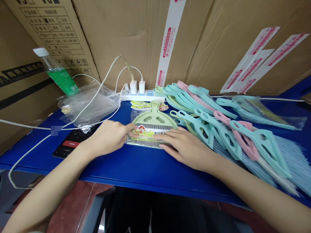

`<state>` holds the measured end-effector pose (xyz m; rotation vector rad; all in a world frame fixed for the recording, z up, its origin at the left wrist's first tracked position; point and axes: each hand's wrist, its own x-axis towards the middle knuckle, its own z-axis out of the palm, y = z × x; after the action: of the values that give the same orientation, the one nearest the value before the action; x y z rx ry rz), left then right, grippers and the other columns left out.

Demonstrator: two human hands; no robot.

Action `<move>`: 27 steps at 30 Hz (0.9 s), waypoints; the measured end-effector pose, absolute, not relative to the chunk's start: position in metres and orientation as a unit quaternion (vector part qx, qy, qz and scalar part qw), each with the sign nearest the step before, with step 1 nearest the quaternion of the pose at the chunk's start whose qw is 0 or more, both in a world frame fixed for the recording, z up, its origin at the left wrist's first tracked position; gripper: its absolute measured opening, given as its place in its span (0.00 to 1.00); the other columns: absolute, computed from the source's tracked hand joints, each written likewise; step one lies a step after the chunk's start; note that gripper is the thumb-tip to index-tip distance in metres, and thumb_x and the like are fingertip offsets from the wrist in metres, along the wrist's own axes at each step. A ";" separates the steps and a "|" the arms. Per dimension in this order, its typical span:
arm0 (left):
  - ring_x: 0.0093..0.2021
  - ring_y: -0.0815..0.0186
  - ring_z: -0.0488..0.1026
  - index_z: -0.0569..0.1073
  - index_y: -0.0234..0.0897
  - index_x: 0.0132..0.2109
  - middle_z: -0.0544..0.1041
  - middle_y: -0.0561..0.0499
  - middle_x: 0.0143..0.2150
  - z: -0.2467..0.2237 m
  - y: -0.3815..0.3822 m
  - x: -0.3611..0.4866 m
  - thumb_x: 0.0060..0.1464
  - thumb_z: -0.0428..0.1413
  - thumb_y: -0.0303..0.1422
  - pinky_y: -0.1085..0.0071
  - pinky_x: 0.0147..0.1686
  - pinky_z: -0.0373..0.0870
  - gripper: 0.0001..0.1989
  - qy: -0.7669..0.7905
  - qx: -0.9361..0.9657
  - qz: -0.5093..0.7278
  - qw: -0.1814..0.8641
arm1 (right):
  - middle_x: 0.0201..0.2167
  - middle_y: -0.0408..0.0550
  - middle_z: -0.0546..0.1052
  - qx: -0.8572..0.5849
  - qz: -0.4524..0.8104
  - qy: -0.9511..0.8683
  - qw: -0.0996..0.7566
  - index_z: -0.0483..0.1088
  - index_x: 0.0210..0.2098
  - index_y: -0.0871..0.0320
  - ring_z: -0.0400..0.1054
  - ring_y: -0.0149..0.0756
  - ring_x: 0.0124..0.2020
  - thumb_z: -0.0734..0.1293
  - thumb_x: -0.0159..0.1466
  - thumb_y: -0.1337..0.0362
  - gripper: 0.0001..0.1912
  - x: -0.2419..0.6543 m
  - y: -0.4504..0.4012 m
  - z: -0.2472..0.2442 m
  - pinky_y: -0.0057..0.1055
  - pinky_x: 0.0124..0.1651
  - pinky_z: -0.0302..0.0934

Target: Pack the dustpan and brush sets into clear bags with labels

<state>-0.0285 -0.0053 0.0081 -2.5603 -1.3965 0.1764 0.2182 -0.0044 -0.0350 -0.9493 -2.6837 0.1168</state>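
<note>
On the blue table, a light green dustpan (155, 116) lies in a clear plastic bag (143, 142), handle pointing away from me. Grey bristles show across it, just above a printed label card (159, 133). My left hand (108, 137) is closed, its curled fingers and thumb pinching the bag's left edge beside the card. With fingers stretched out, my right hand (188, 147) rests on the right part of the label, covering some of it. More printed cards (141, 105) lie behind the bag, partly hidden by the green handle.
Hand brushes (223, 134) and dustpans (201, 97) in green, blue and pink lie at right. A bagged set (257, 110) is behind them. A power strip (143, 96), white cables, phone (70, 142), plastic bags (89, 100) and a green-liquid bottle (59, 76) occupy the left and back. Cardboard boxes (131, 35) stand behind.
</note>
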 end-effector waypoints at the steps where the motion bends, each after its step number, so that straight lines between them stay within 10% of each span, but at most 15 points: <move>1: 0.29 0.61 0.79 0.74 0.39 0.47 0.83 0.52 0.33 0.008 -0.005 -0.029 0.51 0.43 0.23 0.72 0.23 0.67 0.21 -0.479 -0.871 0.051 0.100 | 0.37 0.48 0.80 -0.330 0.040 -0.932 0.148 0.72 0.53 0.52 0.72 0.42 0.40 0.57 0.69 0.66 0.17 0.218 -0.004 -0.035 0.39 0.43 0.61; 27: 0.23 0.67 0.74 0.74 0.39 0.37 0.80 0.56 0.28 -0.004 -0.002 -0.036 0.55 0.42 0.25 0.72 0.24 0.62 0.16 -0.392 -0.894 -0.117 0.184 | 0.40 0.49 0.81 -0.303 0.030 -0.941 0.148 0.70 0.55 0.54 0.74 0.41 0.40 0.60 0.67 0.67 0.18 0.222 -0.002 -0.032 0.41 0.44 0.66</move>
<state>-0.0363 -0.0022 -0.0038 -2.5207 -1.1066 -0.3288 0.2218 -0.0018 -0.0316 -0.8718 -2.7057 0.0851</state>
